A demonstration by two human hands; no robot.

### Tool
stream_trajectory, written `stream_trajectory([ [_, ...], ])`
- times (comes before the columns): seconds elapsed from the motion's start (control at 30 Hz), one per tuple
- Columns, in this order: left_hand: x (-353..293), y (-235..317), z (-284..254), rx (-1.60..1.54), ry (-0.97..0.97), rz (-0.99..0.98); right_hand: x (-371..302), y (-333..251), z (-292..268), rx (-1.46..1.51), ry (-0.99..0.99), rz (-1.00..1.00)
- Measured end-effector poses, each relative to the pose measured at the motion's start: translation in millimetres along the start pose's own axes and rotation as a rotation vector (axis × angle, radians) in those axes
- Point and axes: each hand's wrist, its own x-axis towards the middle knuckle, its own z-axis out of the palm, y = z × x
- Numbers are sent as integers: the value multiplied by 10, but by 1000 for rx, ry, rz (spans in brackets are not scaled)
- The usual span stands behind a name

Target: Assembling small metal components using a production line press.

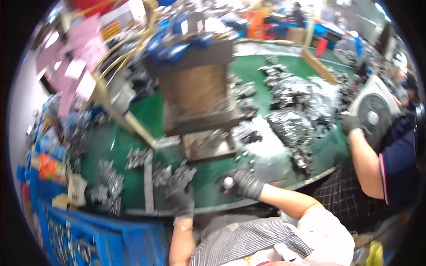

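Note:
My left hand (pixel 180 203), in a dark grey glove, is at the near edge of the green table (pixel 213 177). It touches or nearly touches a cluster of small silvery metal parts (pixel 177 175); blur hides its fingers. To its right, my right hand (pixel 246 183), gloved alike, is closed around an object with a round white end (pixel 228 182). The rest of that object is hidden in the glove. Straight ahead stands a dark metal stand (pixel 195 124) with a brown inside and a shallow tray (pixel 208 144) at its foot.
Large heaps of shiny metal parts (pixel 301 106) lie on the right half of the table. More piles (pixel 106 188) sit at the left, beside a grey strip (pixel 148 184). Blue crates (pixel 102 235) stand at lower left. A co-worker's gloved hand (pixel 353 123) is near a grey fan (pixel 372 108).

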Motion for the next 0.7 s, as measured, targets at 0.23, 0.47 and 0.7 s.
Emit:
stream_trajectory([
  [0.23,-542,-427,421,127,-74,-84,-67,-290,44,-117,46,-39],
  [0.47,-395,-360,438,-335,-138,-370,-142,-124,108,-85,153,-162],
  [0.7,-335,-42,114,-1576,-760,-1003,-135,-166,13,-97,157,-150],
])
